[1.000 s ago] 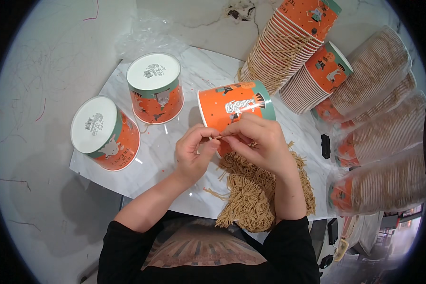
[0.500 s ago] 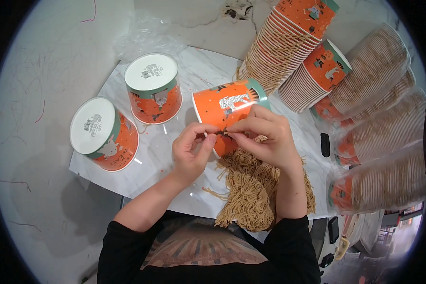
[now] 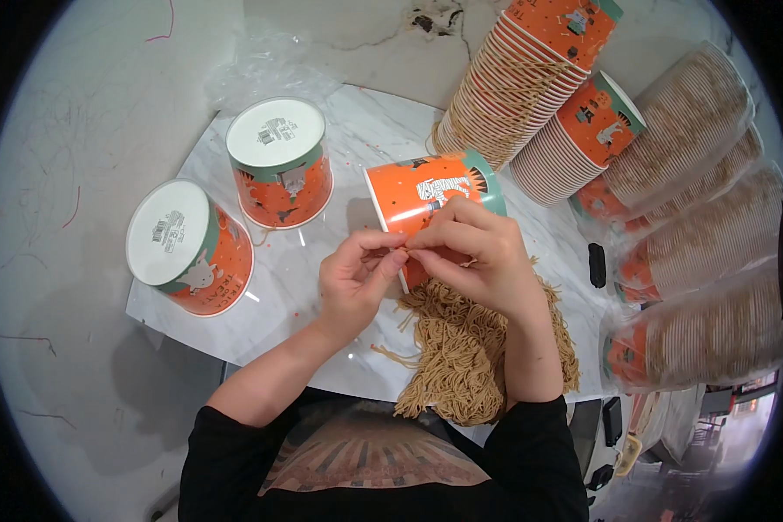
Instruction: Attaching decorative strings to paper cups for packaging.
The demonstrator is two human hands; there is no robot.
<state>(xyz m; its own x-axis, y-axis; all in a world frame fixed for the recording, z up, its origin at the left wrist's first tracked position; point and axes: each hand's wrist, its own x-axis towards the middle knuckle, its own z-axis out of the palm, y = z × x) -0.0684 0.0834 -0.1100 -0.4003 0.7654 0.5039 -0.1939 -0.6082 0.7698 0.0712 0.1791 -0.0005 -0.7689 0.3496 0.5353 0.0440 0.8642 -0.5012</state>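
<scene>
An orange paper cup (image 3: 426, 196) with a teal rim lies on its side in the middle of the white marble board (image 3: 357, 152). My left hand (image 3: 354, 280) and my right hand (image 3: 474, 257) meet just in front of the cup. Both pinch a thin tan string (image 3: 402, 250) between thumb and fingers. Under my right hand and wrist lies a heap of tan strings (image 3: 461, 357), reaching to the board's near edge.
Two orange cups (image 3: 278, 161) (image 3: 187, 248) stand upside down on the board's left side. Tall stacks of nested orange cups (image 3: 531, 78) lie at the back right. Several more stacks wrapped in clear plastic (image 3: 705, 252) lie along the right. A crumpled clear bag (image 3: 261, 74) lies behind the board.
The lying cup has shifted slightly to the left with my hands. My fingers have worked along the string; both hands still pinch it.
</scene>
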